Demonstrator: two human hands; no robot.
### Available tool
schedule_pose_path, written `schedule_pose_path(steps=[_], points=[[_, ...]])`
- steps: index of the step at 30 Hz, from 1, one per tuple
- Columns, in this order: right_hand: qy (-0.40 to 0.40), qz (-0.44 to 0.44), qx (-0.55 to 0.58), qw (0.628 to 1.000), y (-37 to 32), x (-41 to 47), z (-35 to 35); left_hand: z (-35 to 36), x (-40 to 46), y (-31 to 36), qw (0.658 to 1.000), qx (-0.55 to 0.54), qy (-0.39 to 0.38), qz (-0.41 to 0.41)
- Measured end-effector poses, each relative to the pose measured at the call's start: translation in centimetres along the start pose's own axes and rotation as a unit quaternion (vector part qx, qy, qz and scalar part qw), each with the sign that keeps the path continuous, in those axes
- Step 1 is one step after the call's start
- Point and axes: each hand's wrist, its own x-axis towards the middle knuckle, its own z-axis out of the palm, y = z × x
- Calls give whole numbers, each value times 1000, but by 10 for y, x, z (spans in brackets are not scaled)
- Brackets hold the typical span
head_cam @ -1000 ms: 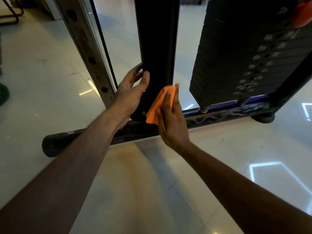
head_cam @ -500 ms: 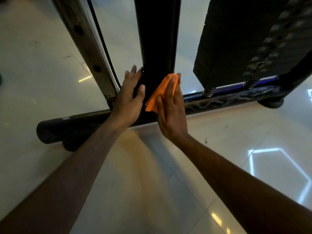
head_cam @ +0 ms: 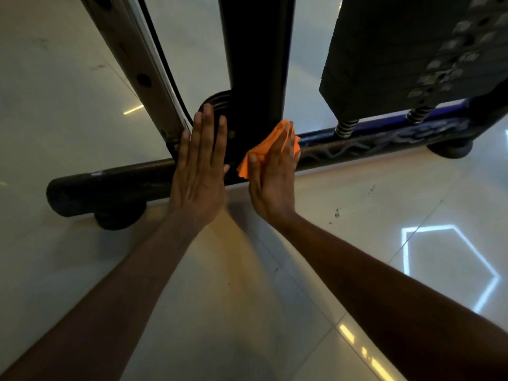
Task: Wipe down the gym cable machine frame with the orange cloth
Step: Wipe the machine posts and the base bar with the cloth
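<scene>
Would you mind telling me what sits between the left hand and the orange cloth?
In the head view, the foot of the black upright post lies between the left hand and the orange cloth, where it joins the base bar.

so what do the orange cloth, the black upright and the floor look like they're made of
Orange cloth: soft fabric, possibly microfibre; it bunches and folds under the right hand.
Black upright: probably painted metal with a dull finish; flat, rigid faces and little reflection.
Floor: glossy tile, judging by thin joint lines and mirror-like light reflections.
</scene>
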Motion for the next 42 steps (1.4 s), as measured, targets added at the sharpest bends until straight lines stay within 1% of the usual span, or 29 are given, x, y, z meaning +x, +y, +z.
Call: schedule_pose_path(steps=[2,5,7,8,11,12,13,14,16,17,18,20,21,23,24,25,26,28,29,30,31,33,34,35,37,39,41,42], points=[[-2,-17,-50,999,9,0,4,11,-9,-3,999,40,-10,2],[-27,-88,-167,982,43,-2,-5,25,-20,-9,997,71,-28,13],[-21,-91,-177,980,45,-6,-5,32,-26,-10,996,76,-34,12],[-4,-77,-157,985,37,-7,1,34,-29,-11,997,74,-35,10],[41,47,-62,996,2,-8,28,41,-32,-9,997,75,-33,10],[46,69,-54,995,-1,-7,32,41,-32,-9,997,76,-33,9],[42,59,-71,995,4,-6,30,41,-32,-9,997,74,-34,8],[28,23,-112,993,18,-7,26,42,-32,-10,997,71,-36,7],[-15,-79,-215,973,53,-6,8,43,-32,-12,996,76,-37,8],[-29,-104,-242,964,65,-7,0,44,-32,-13,996,80,-37,10],[-29,-105,-250,962,69,-10,-5,45,-32,-13,996,83,-37,13],[14,-59,-204,977,51,-12,5,46,-34,-12,996,81,-33,13],[41,-9,-150,988,31,-11,17,46,-34,-11,996,80,-31,11],[78,91,-57,991,-1,-6,35,46,-34,-10,996,84,-27,10],[82,100,-44,991,-5,-4,36,45,-33,-10,996,85,-27,11],[74,83,-67,992,2,-6,33,43,-33,-10,996,80,-28,12],[55,46,-117,991,16,-9,27,42,-34,-10,997,74,-29,12],[1,-36,-215,976,48,-13,10,41,-34,-13,996,80,-33,12],[-7,-48,-226,973,53,-15,6,41,-35,-13,996,86,-34,13],[5,-40,-211,977,49,-15,7,41,-35,-13,995,87,-35,15],[32,-11,-167,985,34,-14,12,41,-34,-12,996,83,-36,16],[83,79,-68,991,-3,-12,26,40,-33,-10,995,83,-43,14],[90,106,-43,989,-12,-11,29,39,-33,-10,995,86,-49,12],[80,107,-37,990,-13,-12,27,37,-33,-10,995,83,-55,11],[24,65,-54,996,4,-19,10,33,-34,-10,996,65,-59,15],[-23,29,-43,998,22,-25,-16,28,-38,-9,998,34,-46,21],[-35,25,-15,999,20,-30,-36,21,-47,-6,999,-35,-21,3],[-31,25,-2,999,13,-34,-41,18,-53,-4,996,-86,-6,-23]])
